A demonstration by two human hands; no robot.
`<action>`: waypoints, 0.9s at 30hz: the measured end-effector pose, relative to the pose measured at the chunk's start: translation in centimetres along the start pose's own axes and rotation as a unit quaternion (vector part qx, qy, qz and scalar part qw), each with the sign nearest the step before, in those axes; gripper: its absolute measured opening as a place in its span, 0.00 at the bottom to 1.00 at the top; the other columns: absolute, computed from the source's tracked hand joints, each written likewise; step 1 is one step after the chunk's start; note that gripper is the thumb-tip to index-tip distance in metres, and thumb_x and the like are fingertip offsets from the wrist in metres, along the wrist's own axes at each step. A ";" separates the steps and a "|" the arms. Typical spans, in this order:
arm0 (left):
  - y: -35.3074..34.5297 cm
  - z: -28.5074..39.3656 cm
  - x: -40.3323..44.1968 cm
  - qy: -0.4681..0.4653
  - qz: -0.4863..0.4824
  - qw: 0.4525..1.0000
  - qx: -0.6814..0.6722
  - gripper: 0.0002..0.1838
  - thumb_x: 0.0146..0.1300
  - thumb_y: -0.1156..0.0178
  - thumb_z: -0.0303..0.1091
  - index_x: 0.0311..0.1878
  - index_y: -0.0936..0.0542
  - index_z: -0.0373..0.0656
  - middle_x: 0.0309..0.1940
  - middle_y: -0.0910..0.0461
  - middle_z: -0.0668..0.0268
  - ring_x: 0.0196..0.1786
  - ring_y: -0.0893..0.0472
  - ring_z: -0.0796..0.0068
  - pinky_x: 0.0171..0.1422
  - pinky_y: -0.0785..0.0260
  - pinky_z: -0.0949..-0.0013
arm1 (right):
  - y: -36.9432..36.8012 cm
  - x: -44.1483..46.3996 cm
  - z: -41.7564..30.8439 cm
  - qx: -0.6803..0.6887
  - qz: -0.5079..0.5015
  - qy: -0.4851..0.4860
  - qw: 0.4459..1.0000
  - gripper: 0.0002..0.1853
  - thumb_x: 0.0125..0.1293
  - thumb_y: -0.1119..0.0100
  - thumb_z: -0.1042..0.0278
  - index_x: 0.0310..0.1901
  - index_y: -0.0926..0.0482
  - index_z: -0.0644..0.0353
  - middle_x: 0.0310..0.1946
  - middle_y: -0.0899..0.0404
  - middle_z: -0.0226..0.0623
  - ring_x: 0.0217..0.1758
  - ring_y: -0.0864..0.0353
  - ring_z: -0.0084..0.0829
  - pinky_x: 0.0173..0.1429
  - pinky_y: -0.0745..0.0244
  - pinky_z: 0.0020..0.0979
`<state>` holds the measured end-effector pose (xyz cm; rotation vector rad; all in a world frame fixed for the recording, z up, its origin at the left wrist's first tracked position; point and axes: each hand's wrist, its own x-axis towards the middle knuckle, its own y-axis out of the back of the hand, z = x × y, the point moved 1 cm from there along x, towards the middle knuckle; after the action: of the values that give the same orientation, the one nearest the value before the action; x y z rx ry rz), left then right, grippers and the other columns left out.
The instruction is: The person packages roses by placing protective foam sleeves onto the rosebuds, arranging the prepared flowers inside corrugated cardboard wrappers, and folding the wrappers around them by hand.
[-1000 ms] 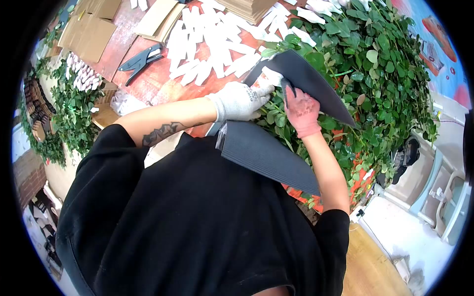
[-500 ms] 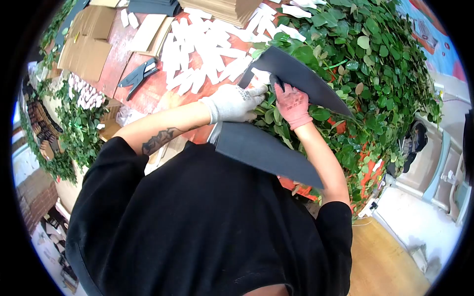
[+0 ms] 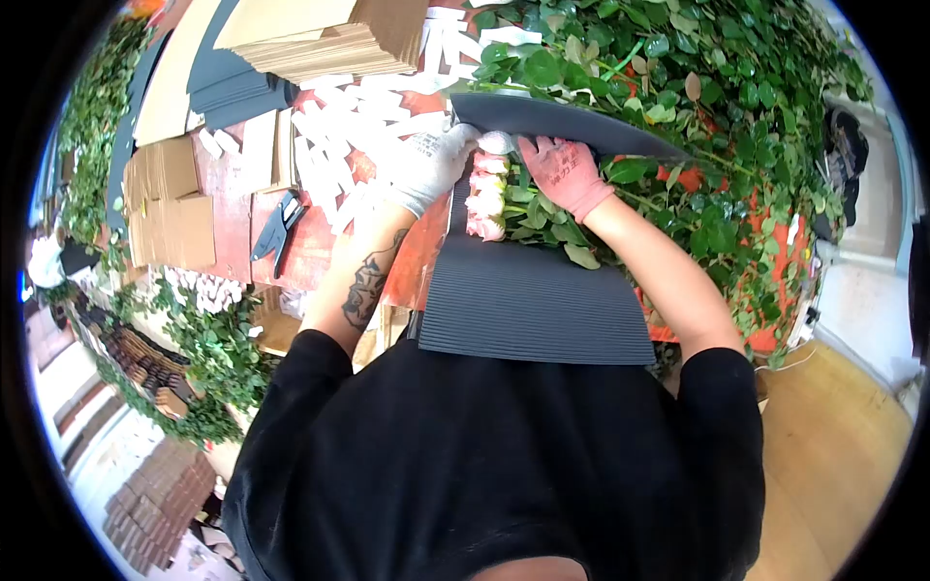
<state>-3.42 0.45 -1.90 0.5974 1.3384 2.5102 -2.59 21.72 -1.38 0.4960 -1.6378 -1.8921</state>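
Note:
Pink roses [image 3: 487,200] lie in a row, heads to the left and leafy stems to the right, on black corrugated cardboard [image 3: 538,305]. Its near flap lies toward my body, and its far flap [image 3: 572,126] stands raised. A pale, white-wrapped rose head [image 3: 496,142] sits at the far end of the row. My left hand [image 3: 426,169], in a white glove, is closed beside that head at the board's left edge; its grip is partly hidden. My right hand [image 3: 564,176], in a pink glove, lies with fingers stretched over the stems just right of it.
A black stapler [image 3: 278,232] lies on the red table [image 3: 228,208] to the left. White paper strips [image 3: 325,160] are scattered near stacked brown cardboard [image 3: 325,44]. Leafy stems [image 3: 717,87] are heaped at the right. Folded brown cardboard [image 3: 172,228] lies farther left.
The view has shifted, bringing the row of pink roses into sight. My right hand has gone from pinching near the white-wrapped head to stretched fingers. The near flap now lies flatter.

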 end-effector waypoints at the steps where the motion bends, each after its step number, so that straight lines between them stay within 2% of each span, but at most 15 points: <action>1: 0.7 0.4 0.1 0.000 0.012 1.000 0.013 0.06 0.57 0.39 0.36 0.36 0.18 0.48 0.35 0.20 0.64 0.36 0.20 0.63 0.40 0.28 0.63 | 0.0 0.0 0.0 0.004 -0.016 -0.003 1.000 0.19 0.62 0.55 0.66 0.54 0.26 0.52 0.35 0.21 0.38 0.40 0.20 0.37 0.44 0.26 0.39; 2: 1.0 0.6 0.3 -0.002 0.025 0.999 0.025 0.05 0.56 0.38 0.35 0.34 0.19 0.48 0.31 0.19 0.65 0.34 0.20 0.62 0.38 0.28 0.63 | -0.1 0.0 -0.1 0.008 -0.017 -0.016 1.000 0.19 0.62 0.55 0.66 0.54 0.26 0.52 0.35 0.21 0.38 0.40 0.20 0.37 0.44 0.26 0.39; 6: 0.3 -1.2 -0.1 -0.015 0.044 0.999 0.019 0.03 0.57 0.39 0.33 0.34 0.19 0.47 0.24 0.19 0.63 0.32 0.20 0.62 0.37 0.30 0.63 | -0.8 -0.1 -0.1 0.020 -0.024 -0.011 0.999 0.22 0.61 0.55 0.66 0.59 0.28 0.47 0.50 0.26 0.46 0.52 0.25 0.43 0.51 0.27 0.42; 9: 0.4 -2.1 -0.5 -0.004 0.046 0.999 -0.026 0.04 0.57 0.39 0.33 0.35 0.19 0.45 0.25 0.19 0.62 0.33 0.20 0.61 0.38 0.30 0.63 | -0.7 -0.2 -0.1 0.056 -0.040 -0.011 0.998 0.23 0.61 0.56 0.66 0.60 0.29 0.44 0.49 0.26 0.46 0.53 0.25 0.44 0.52 0.27 0.42; 10: 0.5 -2.0 -0.6 0.012 0.032 0.999 -0.025 0.04 0.54 0.38 0.29 0.33 0.20 0.43 0.31 0.20 0.60 0.37 0.20 0.58 0.42 0.29 0.61 | -0.6 -0.2 -0.1 0.050 -0.036 -0.011 0.998 0.23 0.62 0.57 0.67 0.60 0.29 0.42 0.49 0.26 0.46 0.53 0.26 0.44 0.51 0.27 0.41; 11: 0.6 -2.1 -0.6 0.003 0.023 0.999 -0.022 0.04 0.54 0.38 0.29 0.33 0.20 0.43 0.31 0.20 0.60 0.37 0.20 0.58 0.42 0.29 0.61 | -0.5 -0.2 -0.2 0.055 -0.033 -0.023 0.998 0.23 0.62 0.57 0.67 0.60 0.29 0.42 0.49 0.26 0.46 0.53 0.26 0.44 0.51 0.27 0.41; 13: 0.6 -2.3 -0.8 0.030 0.038 0.997 -0.052 0.05 0.53 0.38 0.29 0.33 0.21 0.42 0.32 0.20 0.59 0.36 0.20 0.57 0.42 0.29 0.61 | -0.3 -0.1 -0.2 0.083 -0.102 -0.025 0.991 0.23 0.63 0.58 0.67 0.60 0.30 0.41 0.48 0.26 0.46 0.53 0.26 0.44 0.50 0.27 0.40; 17: 1.9 -2.1 -1.2 0.056 0.031 0.998 -0.017 0.04 0.56 0.39 0.29 0.34 0.21 0.41 0.31 0.21 0.58 0.36 0.21 0.56 0.42 0.29 0.62 | -0.3 -0.2 0.0 0.081 -0.085 -0.033 0.993 0.24 0.63 0.59 0.67 0.61 0.31 0.40 0.47 0.26 0.46 0.51 0.26 0.43 0.48 0.27 0.40; 18: 1.7 -3.5 -1.7 0.086 0.033 0.993 -0.068 0.04 0.58 0.41 0.29 0.35 0.21 0.40 0.30 0.22 0.59 0.35 0.21 0.58 0.42 0.29 0.63 | -0.8 -0.2 0.0 0.060 -0.043 -0.016 0.997 0.24 0.64 0.58 0.67 0.62 0.31 0.40 0.43 0.24 0.44 0.47 0.23 0.40 0.45 0.26 0.39; 19: 3.0 -4.5 -1.8 0.101 0.071 0.992 -0.004 0.05 0.59 0.41 0.30 0.36 0.21 0.39 0.30 0.22 0.59 0.33 0.22 0.61 0.42 0.29 0.63 | -1.2 -0.4 -0.1 0.039 -0.002 0.002 0.999 0.24 0.64 0.58 0.67 0.63 0.32 0.40 0.39 0.22 0.43 0.43 0.21 0.37 0.43 0.25 0.38; 20: 4.8 -6.4 -2.3 0.147 0.098 0.984 -0.023 0.06 0.59 0.42 0.29 0.37 0.21 0.38 0.30 0.22 0.59 0.33 0.22 0.62 0.42 0.29 0.63 | -1.6 -0.6 -0.2 0.039 -0.001 0.000 0.999 0.24 0.64 0.58 0.67 0.63 0.32 0.40 0.39 0.22 0.43 0.43 0.21 0.37 0.43 0.25 0.38; 23: 9.5 -7.3 -4.0 0.186 -0.004 0.969 0.163 0.17 0.56 0.42 0.28 0.51 0.22 0.38 0.43 0.19 0.55 0.47 0.20 0.58 0.53 0.29 0.63 | -1.7 -0.3 -0.3 0.003 0.034 0.029 0.999 0.25 0.63 0.58 0.68 0.64 0.33 0.41 0.40 0.22 0.43 0.45 0.21 0.38 0.45 0.25 0.39; 25: 11.2 -4.2 -4.2 0.175 -0.071 0.976 0.110 0.20 0.57 0.43 0.29 0.54 0.23 0.41 0.49 0.21 0.55 0.50 0.20 0.60 0.54 0.29 0.62 | -1.1 -0.3 -0.1 0.043 -0.047 -0.007 0.998 0.25 0.61 0.57 0.67 0.61 0.31 0.41 0.52 0.27 0.47 0.53 0.26 0.43 0.53 0.29 0.40; 26: 11.2 -1.5 -3.7 0.117 -0.124 0.984 0.046 0.19 0.58 0.44 0.31 0.55 0.23 0.42 0.52 0.22 0.56 0.51 0.21 0.60 0.54 0.29 0.62 | -1.2 -0.3 0.2 0.018 0.012 0.014 1.000 0.25 0.60 0.57 0.68 0.61 0.30 0.41 0.53 0.27 0.47 0.54 0.26 0.43 0.54 0.28 0.40; 27: 10.3 1.3 -3.2 0.058 -0.172 0.983 -0.020 0.19 0.59 0.44 0.32 0.55 0.23 0.43 0.54 0.23 0.57 0.52 0.21 0.60 0.54 0.30 0.62 | -1.3 -0.1 0.4 -0.017 0.113 0.035 0.993 0.25 0.63 0.58 0.68 0.62 0.32 0.43 0.42 0.22 0.44 0.45 0.22 0.41 0.49 0.27 0.41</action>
<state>-0.16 -5.56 6.51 0.1924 1.2976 2.3093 -3.06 22.21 -2.63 0.3425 -1.5445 -1.7138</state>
